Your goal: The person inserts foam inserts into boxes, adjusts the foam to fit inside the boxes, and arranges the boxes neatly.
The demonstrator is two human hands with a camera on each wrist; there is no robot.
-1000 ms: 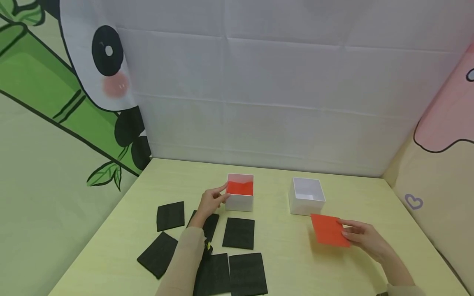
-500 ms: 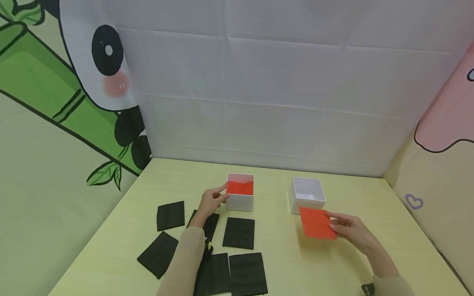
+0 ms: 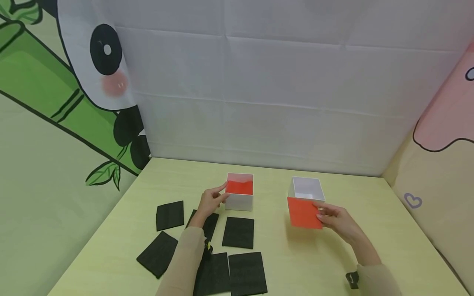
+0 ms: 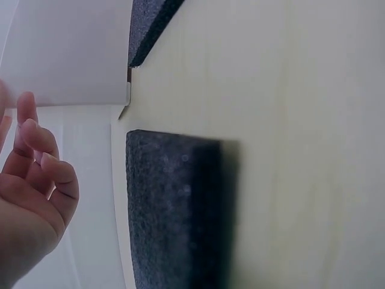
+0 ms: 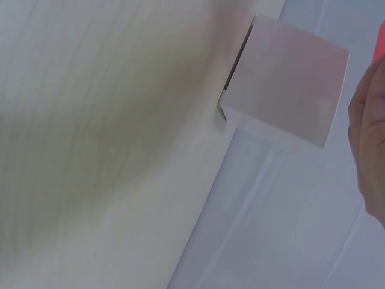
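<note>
My left hand (image 3: 211, 203) holds the left white box (image 3: 239, 202) at its near left corner, thumb and index finger on it; the other fingers curl beside it in the left wrist view. A red sheet (image 3: 239, 188) lies inside that box. My right hand (image 3: 340, 222) pinches the right edge of another square red sheet (image 3: 304, 213) between thumb and fingers. It hangs above the table, partly hiding the front of the right white box (image 3: 307, 189). That second box stands open at the top, and the visible part of its inside is bare.
Several black squares lie on the table around the left forearm, among them one square (image 3: 238, 232) in front of the left box; the left wrist view shows a thick black foam piece (image 4: 168, 205). A white printed backdrop (image 3: 259, 102) rises behind the table.
My right hand has carried the red sheet leftward and away from me, from right of the right box to in front of it. The left hand and its box have stayed put.
</note>
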